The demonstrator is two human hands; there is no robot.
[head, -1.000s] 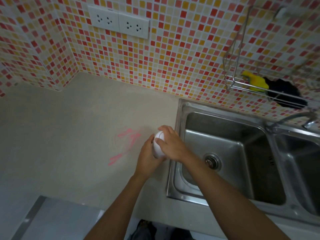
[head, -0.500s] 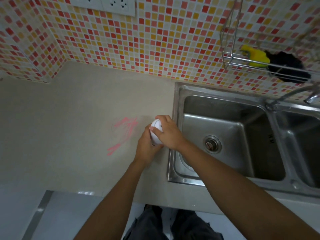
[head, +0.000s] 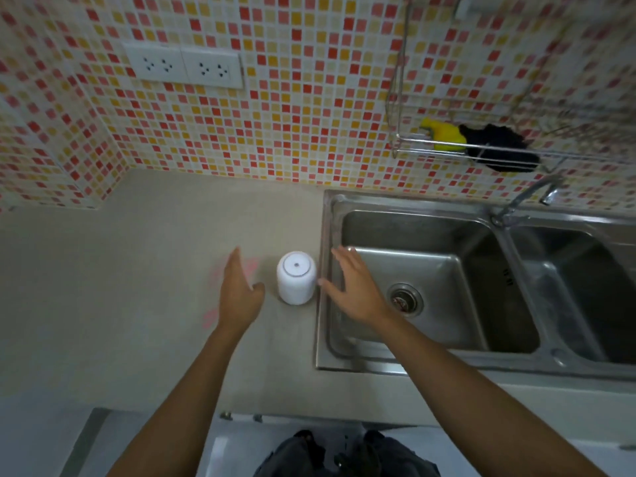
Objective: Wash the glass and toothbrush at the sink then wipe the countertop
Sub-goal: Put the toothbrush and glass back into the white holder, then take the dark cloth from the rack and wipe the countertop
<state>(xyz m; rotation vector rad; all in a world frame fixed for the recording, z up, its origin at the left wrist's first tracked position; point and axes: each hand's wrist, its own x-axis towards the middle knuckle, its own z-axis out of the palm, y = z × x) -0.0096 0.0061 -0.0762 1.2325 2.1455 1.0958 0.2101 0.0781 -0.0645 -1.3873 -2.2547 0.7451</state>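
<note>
Glass (head: 296,277), white and upside down on the countertop (head: 137,270) just at nine o'clock of the sink (head: 406,366), sits between the spread, empty left hand (head: 239,294) and right hand (head: 354,287), so washing looks finished and wiping the pink smear (head: 210,316) needs a cloth

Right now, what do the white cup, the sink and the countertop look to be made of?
White cup: opaque matte white, probably plastic or ceramic; it lacks glass-like transparency. Sink: brushed stainless steel, grey with soft reflections. Countertop: smooth beige, stone-like or laminate; cannot tell which.
</note>
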